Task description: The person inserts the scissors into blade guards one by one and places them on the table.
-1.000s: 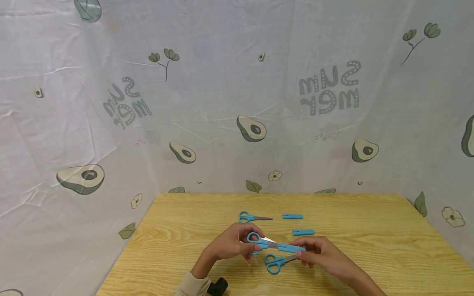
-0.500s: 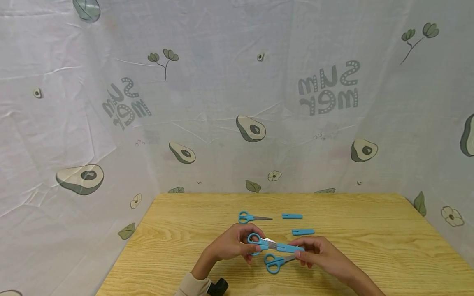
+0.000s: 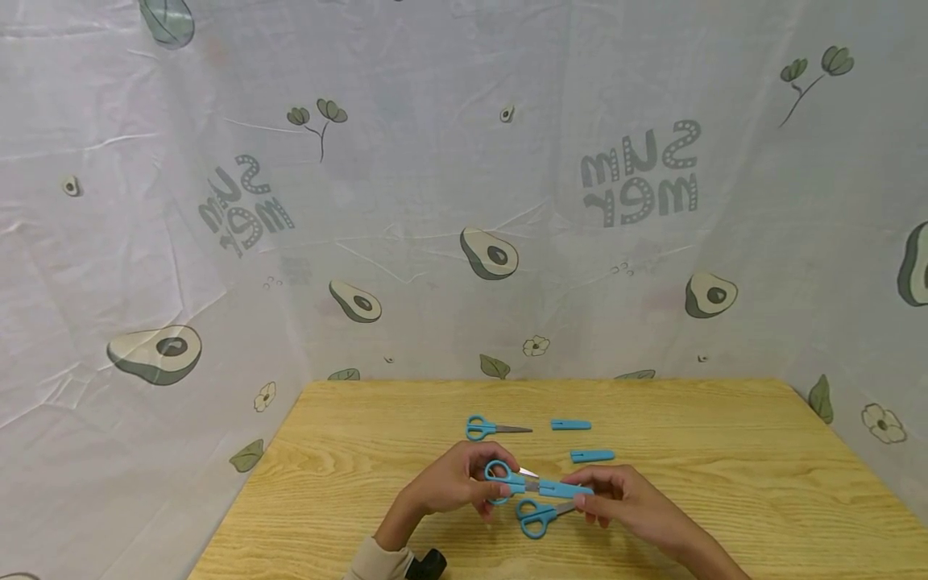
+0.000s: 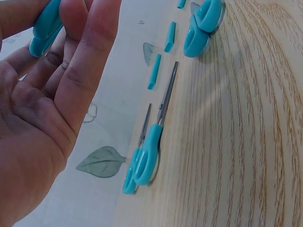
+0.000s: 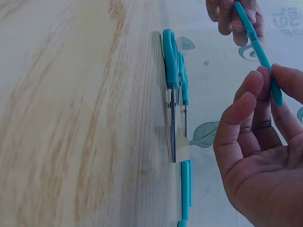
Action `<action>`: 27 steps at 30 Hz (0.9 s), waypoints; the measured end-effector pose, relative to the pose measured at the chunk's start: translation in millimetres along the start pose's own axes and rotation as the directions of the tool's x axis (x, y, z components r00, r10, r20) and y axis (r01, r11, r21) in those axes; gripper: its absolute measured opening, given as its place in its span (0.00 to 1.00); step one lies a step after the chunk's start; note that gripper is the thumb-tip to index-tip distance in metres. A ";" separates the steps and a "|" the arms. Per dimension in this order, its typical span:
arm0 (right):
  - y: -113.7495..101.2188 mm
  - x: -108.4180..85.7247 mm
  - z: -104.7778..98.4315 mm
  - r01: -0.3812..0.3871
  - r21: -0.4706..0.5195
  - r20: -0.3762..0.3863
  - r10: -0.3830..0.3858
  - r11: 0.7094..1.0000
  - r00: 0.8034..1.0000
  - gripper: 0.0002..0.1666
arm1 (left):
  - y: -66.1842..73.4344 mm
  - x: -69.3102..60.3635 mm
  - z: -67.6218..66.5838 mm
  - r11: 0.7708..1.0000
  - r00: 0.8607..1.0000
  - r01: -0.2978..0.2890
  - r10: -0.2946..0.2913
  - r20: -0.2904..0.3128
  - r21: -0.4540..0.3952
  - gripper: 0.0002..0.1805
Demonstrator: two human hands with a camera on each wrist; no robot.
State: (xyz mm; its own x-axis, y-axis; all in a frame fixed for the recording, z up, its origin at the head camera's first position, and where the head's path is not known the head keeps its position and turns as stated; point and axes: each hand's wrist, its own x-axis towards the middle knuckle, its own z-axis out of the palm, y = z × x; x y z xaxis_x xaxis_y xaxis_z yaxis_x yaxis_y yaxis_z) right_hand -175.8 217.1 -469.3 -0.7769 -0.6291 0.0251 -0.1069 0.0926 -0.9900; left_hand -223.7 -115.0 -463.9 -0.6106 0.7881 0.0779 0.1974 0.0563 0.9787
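Note:
My left hand holds a pair of light-blue scissors by the handles, blades pointing right. My right hand pinches a blue blade cap between thumb and fingers. The blades run into the cap, and a short metal stretch shows between cap and handles. Three other scissors lie uncapped on the table: front scissors, back scissors, and middle scissors, mostly hidden behind my left hand in the head view. Their metal blades point right.
Two blue caps, a back cap and a nearer cap, lie right of the scissors. A third cap shows at the right wrist view's bottom edge. The wooden table meets a printed cloth behind and at the sides.
The cap in my right hand has slid slightly left, further over the held blades, so less metal shows. The scissors and caps on the table have not moved.

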 end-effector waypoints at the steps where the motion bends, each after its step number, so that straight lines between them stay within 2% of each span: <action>1: 0.0 -0.1 0.2 -0.006 -0.001 -0.002 0.006 1.000 1.000 0.24 | -0.2 -0.2 0.1 1.000 1.000 -0.004 0.004 0.001 -0.001 0.17; 13: 0.8 0.0 2.2 -0.010 -0.012 -0.008 0.010 1.000 1.000 0.23 | -1.0 -0.8 1.6 0.999 0.999 -0.032 0.032 0.009 -0.005 0.18; 21: 1.2 0.4 3.3 -0.008 -0.011 -0.016 0.008 1.000 1.000 0.23 | -1.7 0.0 1.5 1.000 1.000 -0.017 0.017 0.005 0.003 0.17; 27: 3.6 1.3 5.1 0.028 -0.003 -0.010 -0.028 1.000 1.000 0.21 | -1.6 0.0 2.0 1.000 1.000 -0.006 0.006 0.003 0.001 0.19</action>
State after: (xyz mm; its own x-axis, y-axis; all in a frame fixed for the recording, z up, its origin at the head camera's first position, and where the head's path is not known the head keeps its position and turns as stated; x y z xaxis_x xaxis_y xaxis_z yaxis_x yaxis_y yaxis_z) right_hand -173.9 212.7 -473.5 -0.7797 -0.6238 0.0543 -0.1304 0.0770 -0.9885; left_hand -222.4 -113.8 -465.8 -0.6071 0.7903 0.0828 0.2018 0.0525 0.9780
